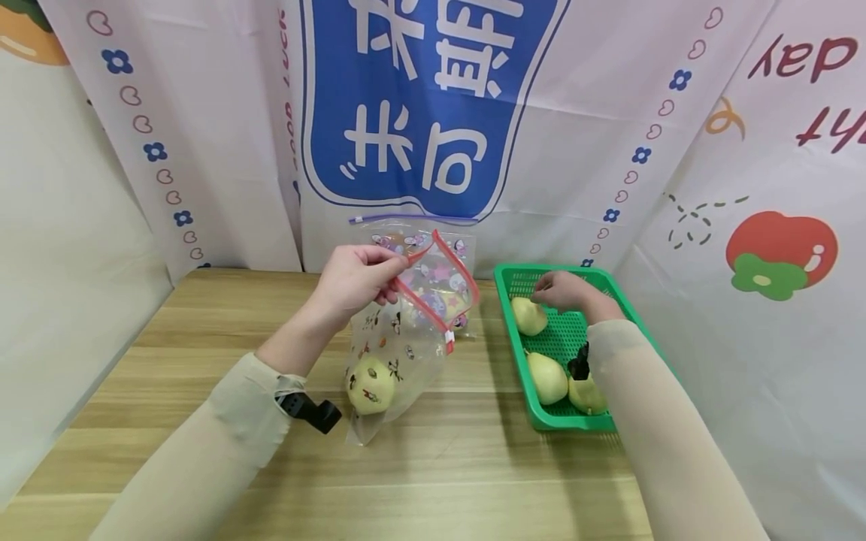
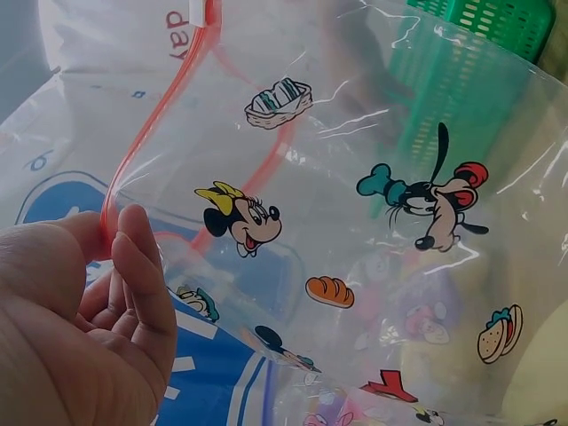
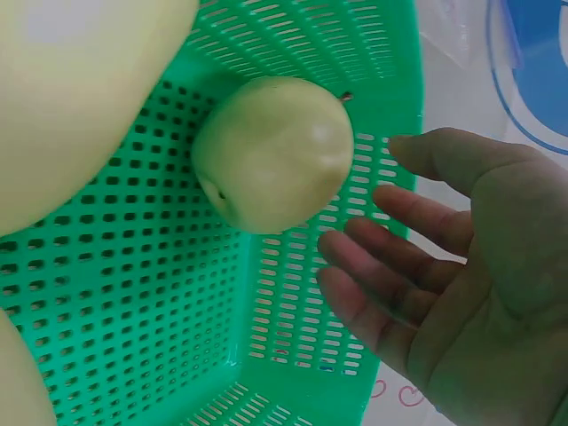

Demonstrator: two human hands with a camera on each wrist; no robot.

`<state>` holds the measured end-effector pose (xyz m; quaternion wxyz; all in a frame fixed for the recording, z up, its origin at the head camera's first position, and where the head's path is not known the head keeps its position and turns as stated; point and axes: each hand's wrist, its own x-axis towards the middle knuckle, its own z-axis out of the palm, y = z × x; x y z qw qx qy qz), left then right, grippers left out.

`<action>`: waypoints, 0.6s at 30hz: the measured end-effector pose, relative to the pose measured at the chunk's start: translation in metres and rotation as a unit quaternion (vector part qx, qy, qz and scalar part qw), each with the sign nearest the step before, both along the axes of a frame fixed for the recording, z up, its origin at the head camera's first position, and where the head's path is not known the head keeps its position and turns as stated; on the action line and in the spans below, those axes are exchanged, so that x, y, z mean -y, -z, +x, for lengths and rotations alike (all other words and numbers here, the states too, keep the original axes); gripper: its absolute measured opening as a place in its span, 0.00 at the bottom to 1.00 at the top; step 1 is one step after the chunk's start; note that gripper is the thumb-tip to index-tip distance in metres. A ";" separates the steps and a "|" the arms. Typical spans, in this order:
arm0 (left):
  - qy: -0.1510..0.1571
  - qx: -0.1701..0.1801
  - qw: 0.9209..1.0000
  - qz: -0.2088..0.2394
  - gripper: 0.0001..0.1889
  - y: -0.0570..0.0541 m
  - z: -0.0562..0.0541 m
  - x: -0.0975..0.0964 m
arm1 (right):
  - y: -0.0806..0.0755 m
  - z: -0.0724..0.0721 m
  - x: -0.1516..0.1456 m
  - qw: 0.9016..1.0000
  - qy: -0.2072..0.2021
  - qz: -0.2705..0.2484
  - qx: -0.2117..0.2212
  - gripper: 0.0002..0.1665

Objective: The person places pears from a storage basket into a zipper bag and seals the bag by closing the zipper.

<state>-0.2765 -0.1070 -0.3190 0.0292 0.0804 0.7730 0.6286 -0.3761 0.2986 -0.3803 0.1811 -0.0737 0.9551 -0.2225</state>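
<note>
In the head view, the left hand (image 1: 360, 279) is pinching the red-edged mouth of a clear bag (image 1: 422, 368), which is gaping toward the right. One pear (image 1: 370, 385) is sitting low inside it, above the worktop (image 1: 460, 481). A second bag (image 1: 468, 259) with a purple strip is standing behind. The right hand (image 1: 568, 291) is hovering over the far end of a green basket (image 1: 564, 422), beside the nearest pear (image 1: 528, 317); two more pears (image 1: 546, 378) are lying toward its near end.

In the left wrist view, thumb and fingertips are making a narrow grip on the red edge. The film is looking thin, limp and slick, so the stiffer strip is probably offering the surest hold.

In the right wrist view, the grip is spreading wide, holding nothing, its fingertips pointing at the pear by the basket wall without touching. That pear is probably feeling firm, fairly heavy and smooth, and bruising easily; its rounded middle is suiting a gentle whole-hand hold, its thin stem hardly.
</note>
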 end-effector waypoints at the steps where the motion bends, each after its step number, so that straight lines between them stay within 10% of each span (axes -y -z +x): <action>1: 0.001 0.000 1.000 0.001 0.12 0.000 0.000 0.000 | 0.001 0.000 0.002 1.000 0.000 0.008 0.000 0.33; 18: 0.005 -0.001 1.000 -0.004 0.13 0.001 0.002 0.002 | 0.018 -0.004 0.014 0.995 0.008 0.077 0.066 0.48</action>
